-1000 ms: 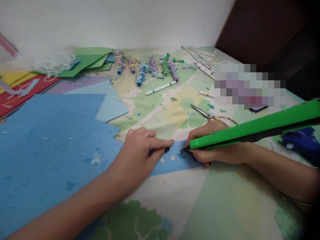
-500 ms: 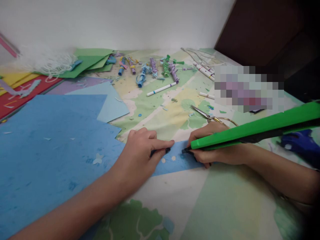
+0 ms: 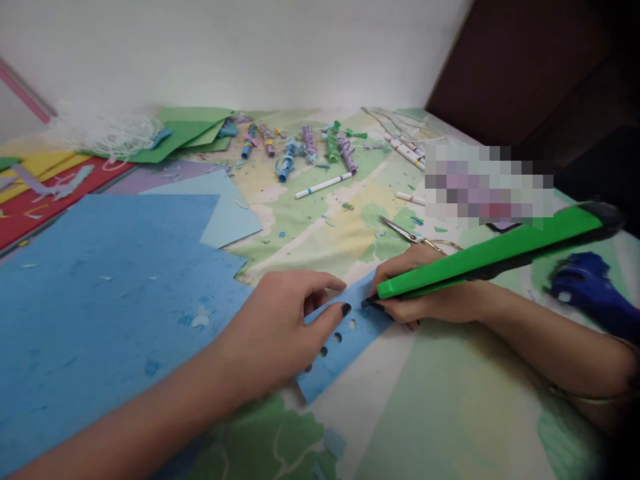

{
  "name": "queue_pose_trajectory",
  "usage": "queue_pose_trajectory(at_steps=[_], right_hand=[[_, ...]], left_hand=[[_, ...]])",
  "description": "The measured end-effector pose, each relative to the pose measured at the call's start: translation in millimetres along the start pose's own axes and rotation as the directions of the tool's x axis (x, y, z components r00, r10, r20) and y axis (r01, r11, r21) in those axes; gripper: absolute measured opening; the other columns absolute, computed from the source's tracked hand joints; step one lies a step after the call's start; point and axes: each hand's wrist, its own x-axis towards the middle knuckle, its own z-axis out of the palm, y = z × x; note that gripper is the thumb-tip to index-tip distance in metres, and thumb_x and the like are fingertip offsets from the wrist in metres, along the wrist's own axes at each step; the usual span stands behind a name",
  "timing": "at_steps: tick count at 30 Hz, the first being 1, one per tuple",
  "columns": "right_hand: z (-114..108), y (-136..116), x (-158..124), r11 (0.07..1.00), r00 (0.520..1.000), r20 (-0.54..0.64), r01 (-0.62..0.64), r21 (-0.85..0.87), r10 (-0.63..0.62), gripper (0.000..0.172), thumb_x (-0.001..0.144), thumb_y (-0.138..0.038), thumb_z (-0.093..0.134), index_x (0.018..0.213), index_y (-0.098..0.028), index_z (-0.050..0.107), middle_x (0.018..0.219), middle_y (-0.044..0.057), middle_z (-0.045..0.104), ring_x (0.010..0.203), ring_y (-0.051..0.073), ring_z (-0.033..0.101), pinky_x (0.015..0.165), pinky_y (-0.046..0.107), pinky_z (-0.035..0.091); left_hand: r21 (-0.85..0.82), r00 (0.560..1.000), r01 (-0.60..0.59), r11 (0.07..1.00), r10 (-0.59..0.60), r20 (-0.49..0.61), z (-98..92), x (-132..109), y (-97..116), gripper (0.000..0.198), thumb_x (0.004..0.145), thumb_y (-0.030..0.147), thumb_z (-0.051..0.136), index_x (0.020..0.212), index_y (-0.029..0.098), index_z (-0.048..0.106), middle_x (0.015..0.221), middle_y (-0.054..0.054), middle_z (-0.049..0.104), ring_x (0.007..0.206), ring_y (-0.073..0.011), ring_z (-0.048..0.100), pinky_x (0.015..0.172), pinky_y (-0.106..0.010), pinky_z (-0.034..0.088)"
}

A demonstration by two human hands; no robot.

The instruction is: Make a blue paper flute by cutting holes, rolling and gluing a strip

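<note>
A person's left hand (image 3: 280, 320) pinches a blue paper strip (image 3: 345, 343) between thumb and fingers near the centre of a map-printed counter (image 3: 450, 400). How far the fingers reach under the paper is hidden by the hand itself. The strip shows three punched holes and runs from 7 o'clock to 1 o'clock. Its upper end meets the dark tip of a long green tool (image 3: 490, 257), though the contact point is hard to make out. The right hand (image 3: 425, 297) is closed around that tool's front end, and the handle stretches away toward 3 o'clock.

Scissors (image 3: 407, 232) lie just beyond the right hand at 12 o'clock, their handles partly covered by it. A large blue sheet (image 3: 100, 300) fills the counter at 9 o'clock, cut off by the left edge. A white marker (image 3: 323, 185) and rolled paper curls (image 3: 300, 143) lie well apart from the hands at 12 o'clock. At 3 o'clock a dark blue object (image 3: 585, 287) is too blurred to identify. A pixelated patch (image 3: 487, 183) masks whatever lies at 2 o'clock.
</note>
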Motion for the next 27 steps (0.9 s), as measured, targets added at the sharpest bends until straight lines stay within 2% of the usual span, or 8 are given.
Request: queue_pose_trajectory(at_steps=[4, 11, 15, 19, 23, 27], right_hand=[[0, -7, 0, 0.998, 0.999, -0.013, -0.036, -0.060, 0.036, 0.011, 0.066, -0.015, 0.052, 0.065, -0.019, 0.061, 0.045, -0.006, 0.057, 0.044, 0.009, 0.053, 0.045, 0.017, 0.042], [3, -2, -1, 0.992, 0.997, -0.075, -0.021, -0.125, 0.011, 0.009, 0.064, -0.018, 0.052, 0.063, -0.020, 0.061, 0.043, -0.006, 0.057, 0.043, 0.009, 0.052, 0.044, 0.018, 0.040], [2, -4, -2, 0.991, 0.997, -0.064, -0.046, -0.128, 0.038, 0.010, 0.064, -0.018, 0.052, 0.063, -0.020, 0.061, 0.044, -0.005, 0.058, 0.044, 0.010, 0.052, 0.044, 0.018, 0.040], [2, -2, -2, 0.990, 0.996, -0.093, -0.001, -0.143, -0.013, 0.010, 0.063, -0.017, 0.052, 0.061, -0.020, 0.061, 0.043, -0.006, 0.057, 0.042, 0.009, 0.051, 0.042, 0.018, 0.039], [5, 4, -1, 0.989, 0.994, -0.106, -0.007, -0.150, -0.009, 0.009, 0.064, -0.017, 0.052, 0.060, -0.020, 0.060, 0.042, -0.006, 0.056, 0.040, 0.008, 0.049, 0.041, 0.017, 0.037], [9, 11, -1, 0.968, 0.980, -0.178, 0.041, -0.246, -0.086, 0.008, 0.065, -0.021, 0.055, 0.065, -0.020, 0.063, 0.047, -0.005, 0.058, 0.042, 0.008, 0.048, 0.043, 0.018, 0.035]], left_hand=[[0.044, 0.998, -0.051, 0.998, 0.050, 0.028, 2.3, 8, -2, 0.023, 0.077, 0.024, 0.054, 0.095, 0.024, 0.068, 0.065, 0.000, 0.060, 0.058, -0.0114, 0.052, 0.052, -0.021, 0.037], [0.116, 0.990, -0.140, 0.983, 0.139, 0.017, 10.2, 3, -5, 0.024, 0.084, 0.022, 0.045, 0.089, 0.025, 0.068, 0.060, 0.001, 0.048, 0.059, -0.0113, 0.047, 0.052, -0.022, 0.032], [0.132, 0.989, -0.146, 0.980, 0.144, 0.025, 9.7, 3, -5, 0.024, 0.085, 0.024, 0.044, 0.087, 0.024, 0.068, 0.060, 0.001, 0.046, 0.059, -0.0112, 0.046, 0.051, -0.022, 0.032], [0.126, 0.991, -0.136, 0.983, 0.134, 0.023, 10.2, 4, -5, 0.024, 0.085, 0.024, 0.044, 0.087, 0.024, 0.068, 0.059, 0.001, 0.045, 0.058, -0.0111, 0.045, 0.050, -0.022, 0.031], [0.122, 0.991, -0.133, 0.984, 0.132, 0.016, 11.2, 4, -6, 0.023, 0.084, 0.023, 0.045, 0.087, 0.024, 0.068, 0.059, 0.001, 0.046, 0.058, -0.0112, 0.045, 0.051, -0.023, 0.030], [0.139, 0.992, -0.126, 0.982, 0.127, 0.005, 11.5, 4, -5, 0.024, 0.084, 0.023, 0.045, 0.088, 0.025, 0.068, 0.059, 0.001, 0.046, 0.058, -0.0119, 0.045, 0.051, -0.024, 0.030]])
